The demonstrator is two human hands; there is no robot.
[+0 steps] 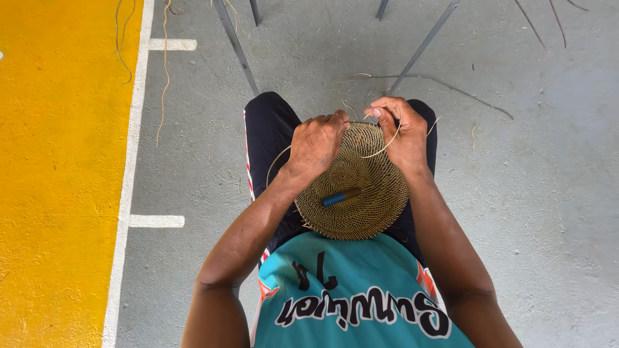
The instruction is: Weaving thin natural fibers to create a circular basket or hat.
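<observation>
Gripping round coiled-fibre disc (358, 193)

Both hands, left (316, 145) and right (401, 132), grip a woven disc (361, 200).

**Grey Floor, Yellow Band, Scattered Strands**

A grey concrete floor (535, 193) fills most of the frame. At the left edge runs a yellow painted band (58, 193), bordered by a white line (126, 206) with short side ticks. Thin loose fibre strands (164, 71) lie at the upper left, another strand (445, 84) at upper centre-right. Grey metal legs (237, 48) stand at top centre.
</observation>
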